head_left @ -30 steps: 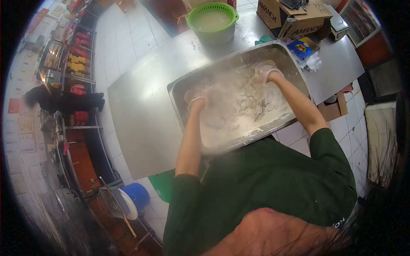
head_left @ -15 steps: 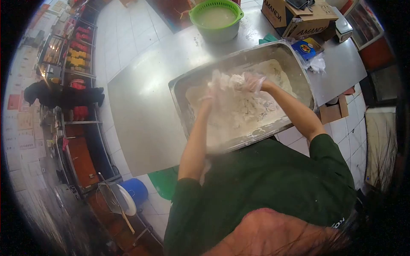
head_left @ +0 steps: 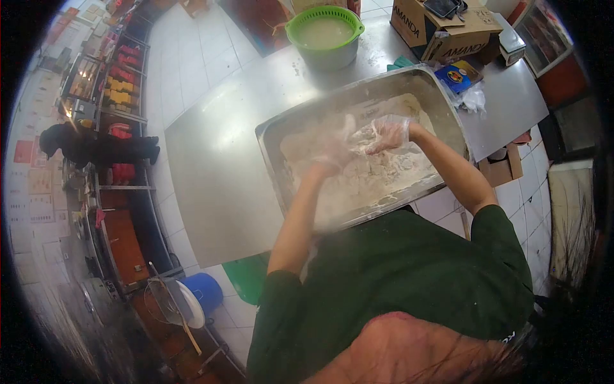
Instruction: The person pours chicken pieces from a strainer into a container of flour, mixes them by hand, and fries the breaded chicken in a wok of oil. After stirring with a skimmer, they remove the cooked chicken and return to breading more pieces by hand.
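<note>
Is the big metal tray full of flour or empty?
Partly full: white flour covers the bottom of the metal tray, and both gloved hands, left and right, are in it.

Both gloved hands, left hand [head_left: 334,153] and right hand [head_left: 388,132], work the floury dough [head_left: 377,169] inside the steel tray [head_left: 275,144] at the table's [head_left: 211,166] near edge; a green colander [head_left: 324,25] stands at the far edge.

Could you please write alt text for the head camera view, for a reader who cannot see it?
Seen from above, a person's gloved left hand and right hand work floury dough in a large steel tray on a metal table; a green colander sits beyond.
</note>
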The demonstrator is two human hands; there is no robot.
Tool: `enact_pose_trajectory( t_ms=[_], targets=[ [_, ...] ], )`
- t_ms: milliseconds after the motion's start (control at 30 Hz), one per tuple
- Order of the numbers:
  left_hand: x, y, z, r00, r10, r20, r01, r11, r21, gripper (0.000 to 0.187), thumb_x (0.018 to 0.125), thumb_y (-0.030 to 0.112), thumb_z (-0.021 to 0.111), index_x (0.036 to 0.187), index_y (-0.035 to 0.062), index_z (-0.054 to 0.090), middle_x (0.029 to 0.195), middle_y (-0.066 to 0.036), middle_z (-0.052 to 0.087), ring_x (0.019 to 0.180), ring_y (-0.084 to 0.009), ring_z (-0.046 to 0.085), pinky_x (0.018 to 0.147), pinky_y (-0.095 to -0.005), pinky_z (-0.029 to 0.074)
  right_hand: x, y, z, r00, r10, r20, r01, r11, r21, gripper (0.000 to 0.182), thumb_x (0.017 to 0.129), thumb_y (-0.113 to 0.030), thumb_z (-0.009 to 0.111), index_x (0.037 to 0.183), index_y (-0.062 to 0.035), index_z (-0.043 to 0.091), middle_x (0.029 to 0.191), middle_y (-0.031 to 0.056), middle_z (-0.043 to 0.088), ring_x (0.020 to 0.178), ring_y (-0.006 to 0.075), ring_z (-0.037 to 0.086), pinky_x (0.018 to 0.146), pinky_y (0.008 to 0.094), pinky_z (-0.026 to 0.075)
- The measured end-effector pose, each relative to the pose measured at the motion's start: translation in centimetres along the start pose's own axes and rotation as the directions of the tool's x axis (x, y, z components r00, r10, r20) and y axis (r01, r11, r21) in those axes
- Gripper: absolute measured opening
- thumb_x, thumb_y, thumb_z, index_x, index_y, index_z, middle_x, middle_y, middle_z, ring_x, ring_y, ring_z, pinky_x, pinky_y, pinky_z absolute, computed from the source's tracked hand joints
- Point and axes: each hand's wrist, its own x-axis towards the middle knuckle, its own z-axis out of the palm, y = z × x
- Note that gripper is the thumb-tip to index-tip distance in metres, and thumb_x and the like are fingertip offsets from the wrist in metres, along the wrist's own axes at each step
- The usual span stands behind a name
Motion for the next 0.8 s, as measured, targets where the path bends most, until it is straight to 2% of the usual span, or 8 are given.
enact_pose_trajectory(
  t_ms=[167,267,367,433,500,633,733,800],
  targets=[
    [0.9,-3.1,2.1,0.98,0.2,0.007,-0.2,0.98,0.015,0.034,0.08,0.027,0.06,0.108,0.0086,0.056,0.097,-0.017,0.061,0.089,-0.0355,0.057,0.073,-0.0423,0.046,-0.9,0.2,-2.1,0.896,0.13,0.424,-0.248,0.94,0.235,0.054,0.081,-0.046,0.06,0.122,-0.0106,0.055,0.114,0.0141,0.06,0.103,0.0281,0.056,0.09,0.0324,0.042],
    [0.6,-3.4,1.0,0.992,0.126,0.02,-0.12,0.973,-0.197,0.028,0.078,0.023,0.061,0.102,0.0084,0.059,0.092,-0.015,0.06,0.086,-0.0339,0.057,0.071,-0.0424,0.045,-1.8,6.7,2.1,0.978,-0.2,-0.057,0.206,0.908,0.364,0.049,0.084,-0.04,0.058,0.121,-0.0069,0.055,0.113,0.0122,0.06,0.1,0.0222,0.057,0.089,0.0312,0.043],
    [0.4,-0.5,-1.4,0.971,0.237,-0.007,-0.236,0.97,0.052,0.038,0.082,0.027,0.058,0.115,0.0113,0.054,0.102,-0.014,0.058,0.099,-0.0309,0.053,0.084,-0.0386,0.043,-3.3,0.5,-0.4,0.954,0.24,0.179,-0.289,0.579,0.762,0.05,0.083,-0.038,0.061,0.12,-0.004,0.055,0.113,0.01,0.058,0.098,0.0175,0.056,0.086,0.0311,0.045],
    [0.0,5.4,-3.9,0.78,0.191,-0.595,-0.332,0.933,-0.135,0.027,0.077,0.021,0.062,0.101,0.0095,0.059,0.091,-0.014,0.061,0.084,-0.0338,0.057,0.074,-0.0397,0.047,-1.7,1.5,1.0,0.976,0.207,0.068,-0.195,0.692,0.695,0.048,0.084,-0.041,0.06,0.114,-0.0033,0.059,0.108,0.0094,0.059,0.098,0.0179,0.055,0.086,0.0311,0.044],
    [0.8,1.3,1.7,0.793,0.297,-0.532,-0.334,0.942,0.028,0.037,0.078,0.028,0.061,0.111,0.0118,0.055,0.097,-0.013,0.061,0.092,-0.0319,0.056,0.08,-0.0407,0.044,-0.6,2.6,2.8,0.987,0.159,-0.031,-0.108,0.786,0.609,0.048,0.084,-0.043,0.059,0.108,-0.0025,0.062,0.103,0.0089,0.061,0.097,0.0183,0.054,0.087,0.031,0.042],
    [1.6,0.5,-0.2,0.985,0.155,-0.074,-0.125,0.94,0.318,0.043,0.077,0.03,0.066,0.116,0.0144,0.055,0.099,-0.016,0.06,0.096,-0.0275,0.058,0.083,-0.0376,0.046,-0.6,2.4,3.9,0.97,0.102,0.221,-0.239,0.583,0.777,0.049,0.087,-0.044,0.054,0.117,-0.0049,0.056,0.103,0.0051,0.061,0.092,0.0138,0.055,0.077,0.0296,0.046],
    [2.5,-2.1,-1.9,0.974,0.224,-0.041,-0.198,0.92,0.339,0.043,0.077,0.03,0.067,0.115,0.0118,0.057,0.099,-0.015,0.063,0.094,-0.0237,0.06,0.08,-0.0349,0.047,-1.6,2.8,3.8,0.958,0.168,0.232,-0.283,0.432,0.856,0.042,0.091,-0.038,0.052,0.117,-0.0051,0.055,0.101,0.0055,0.061,0.087,0.0124,0.056,0.075,0.0276,0.048],
    [3.2,-3.6,2.0,0.956,0.101,-0.275,-0.082,0.993,0.08,0.039,0.078,0.027,0.066,0.112,0.01,0.058,0.095,-0.014,0.064,0.088,-0.0228,0.061,0.078,-0.0337,0.047,-1.9,2.4,3.1,0.967,0.118,0.227,-0.23,0.02,0.973,0.036,0.093,-0.031,0.05,0.117,-0.0053,0.054,0.101,0.0059,0.061,0.086,0.0122,0.058,0.075,0.0272,0.05]
  ],
)
